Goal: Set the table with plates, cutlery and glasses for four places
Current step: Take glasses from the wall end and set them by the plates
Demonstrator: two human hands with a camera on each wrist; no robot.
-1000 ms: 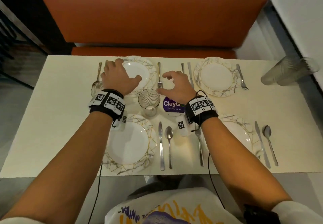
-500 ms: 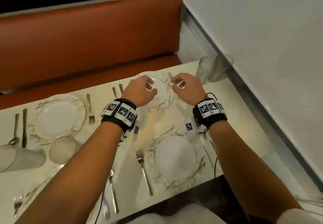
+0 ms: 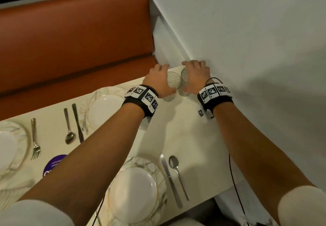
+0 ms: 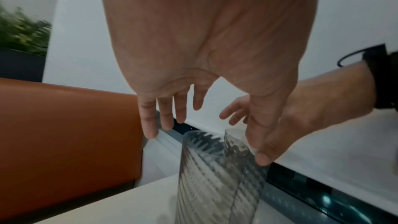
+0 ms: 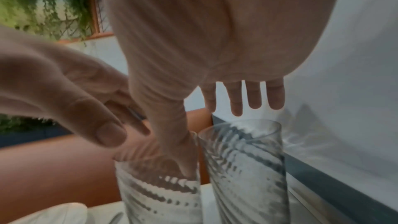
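Observation:
Two clear ribbed glasses stand upright side by side at the table's far right corner by the wall. My left hand (image 3: 161, 80) reaches round the left glass (image 3: 173, 82) (image 4: 211, 176); its fingers (image 4: 148, 122) are straight and spread past the rim, the thumb near the rims. My right hand (image 3: 195, 77) hovers at the right glass (image 3: 184, 81) (image 5: 247, 168). Its fingers (image 5: 235, 101) are straight above the far rim and its thumb points down between the two glasses. Neither hand grips a glass.
Marbled plates lie at the far right place (image 3: 104, 109), the near right place (image 3: 134, 194) and the left edge (image 3: 8, 146). Knife (image 3: 170, 178) and spoon (image 3: 176, 172) lie beside the near plate; a fork (image 3: 35, 141), spoon (image 3: 68, 130) and knife (image 3: 77, 123) farther left. White wall (image 3: 247, 31) borders the table; orange bench (image 3: 70, 40) behind.
The view has swung right. Both hands moved from the far left place, over the far right plate, to the two glasses by the wall, fingers spread around them.

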